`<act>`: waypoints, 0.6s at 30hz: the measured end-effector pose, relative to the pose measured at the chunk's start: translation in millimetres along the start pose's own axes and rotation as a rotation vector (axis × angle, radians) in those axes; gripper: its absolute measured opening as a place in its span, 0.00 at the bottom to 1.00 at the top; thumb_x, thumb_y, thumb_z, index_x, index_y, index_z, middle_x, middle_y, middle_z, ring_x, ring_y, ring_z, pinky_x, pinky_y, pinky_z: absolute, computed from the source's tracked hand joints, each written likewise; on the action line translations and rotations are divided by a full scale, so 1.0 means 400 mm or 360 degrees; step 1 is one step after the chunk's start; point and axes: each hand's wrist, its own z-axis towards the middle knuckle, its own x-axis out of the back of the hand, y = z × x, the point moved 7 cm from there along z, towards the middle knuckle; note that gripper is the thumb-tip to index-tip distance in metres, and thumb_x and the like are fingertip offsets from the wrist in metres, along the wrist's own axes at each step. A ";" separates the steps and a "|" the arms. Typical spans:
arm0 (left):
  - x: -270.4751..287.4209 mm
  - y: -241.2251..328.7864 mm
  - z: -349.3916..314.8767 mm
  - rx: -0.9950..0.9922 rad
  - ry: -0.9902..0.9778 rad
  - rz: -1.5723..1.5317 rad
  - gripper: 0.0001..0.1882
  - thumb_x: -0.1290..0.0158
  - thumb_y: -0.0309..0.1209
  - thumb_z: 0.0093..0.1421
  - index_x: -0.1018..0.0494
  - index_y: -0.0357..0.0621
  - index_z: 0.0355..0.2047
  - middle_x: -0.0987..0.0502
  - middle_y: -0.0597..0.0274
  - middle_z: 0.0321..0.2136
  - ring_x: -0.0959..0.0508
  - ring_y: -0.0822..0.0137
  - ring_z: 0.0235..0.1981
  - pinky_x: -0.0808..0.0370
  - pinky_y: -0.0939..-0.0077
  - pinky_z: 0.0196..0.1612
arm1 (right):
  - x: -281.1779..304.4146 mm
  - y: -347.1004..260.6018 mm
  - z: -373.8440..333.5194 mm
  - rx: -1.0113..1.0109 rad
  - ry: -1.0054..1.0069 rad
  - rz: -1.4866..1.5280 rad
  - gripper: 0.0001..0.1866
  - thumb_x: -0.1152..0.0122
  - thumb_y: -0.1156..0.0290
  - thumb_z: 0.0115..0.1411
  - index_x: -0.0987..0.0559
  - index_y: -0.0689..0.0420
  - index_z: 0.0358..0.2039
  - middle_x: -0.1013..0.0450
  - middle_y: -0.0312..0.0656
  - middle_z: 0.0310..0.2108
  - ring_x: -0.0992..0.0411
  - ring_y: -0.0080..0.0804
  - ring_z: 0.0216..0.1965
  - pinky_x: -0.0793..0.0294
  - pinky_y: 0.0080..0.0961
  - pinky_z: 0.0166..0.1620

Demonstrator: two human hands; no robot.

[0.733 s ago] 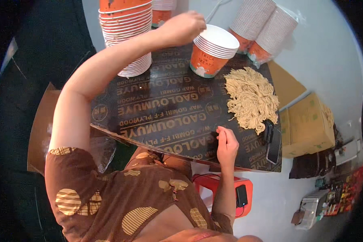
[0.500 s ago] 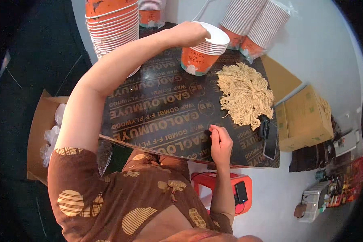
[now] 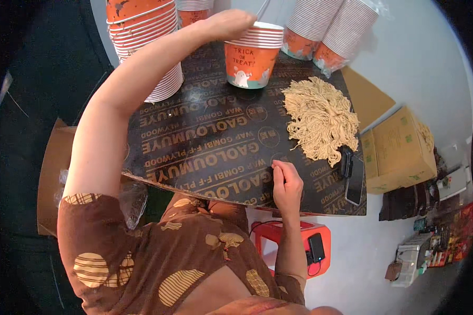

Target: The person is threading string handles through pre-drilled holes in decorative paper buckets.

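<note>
Around the bench (image 3: 194,139) I see a dark phone (image 3: 354,184) lying near its edge at four o'clock, a brown carton (image 3: 397,157) at three, a red stool (image 3: 270,232) carrying a black device (image 3: 316,247) at five, an open cardboard box (image 3: 47,191) at nine.

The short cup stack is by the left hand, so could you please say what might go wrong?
The left hand might tip the short stack beside it. The left forearm, in front of the tall stack in this view, could knock it. The phone, near the edge of the table, might fall if nudged.
</note>
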 end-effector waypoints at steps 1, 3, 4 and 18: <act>-0.012 -0.014 0.005 0.0007 -0.0001 0.0001 0.08 0.52 0.24 0.55 0.28 0.30 0.33 0.23 0.38 0.28 0.22 0.40 0.35 0.26 0.51 0.37 | 0.000 -0.002 0.001 0.0002 -0.0006 0.0001 0.07 0.47 0.76 0.61 0.23 0.66 0.36 0.25 0.49 0.34 0.25 0.44 0.36 0.27 0.31 0.41; -0.051 -0.057 0.024 -0.0021 -0.0096 -0.0022 0.09 0.53 0.24 0.55 0.28 0.30 0.33 0.23 0.37 0.29 0.22 0.41 0.35 0.26 0.52 0.37 | -0.001 -0.014 0.002 0.0059 -0.0010 -0.0008 0.07 0.47 0.77 0.61 0.23 0.66 0.36 0.25 0.48 0.33 0.25 0.44 0.35 0.27 0.31 0.40; -0.070 -0.044 0.039 -0.0126 -0.0250 -0.0007 0.08 0.52 0.24 0.55 0.28 0.30 0.32 0.23 0.38 0.29 0.22 0.42 0.36 0.26 0.53 0.37 | 0.000 -0.011 0.003 0.0048 -0.0010 -0.0008 0.07 0.47 0.77 0.61 0.23 0.66 0.36 0.25 0.48 0.33 0.25 0.44 0.35 0.27 0.31 0.40; 0.072 0.049 0.040 -0.0224 0.0044 0.0202 0.08 0.47 0.28 0.51 0.27 0.33 0.28 0.23 0.41 0.22 0.21 0.43 0.26 0.26 0.53 0.27 | -0.001 0.000 0.002 0.0052 0.0030 0.0002 0.06 0.46 0.79 0.60 0.23 0.65 0.36 0.25 0.48 0.32 0.26 0.43 0.33 0.27 0.31 0.37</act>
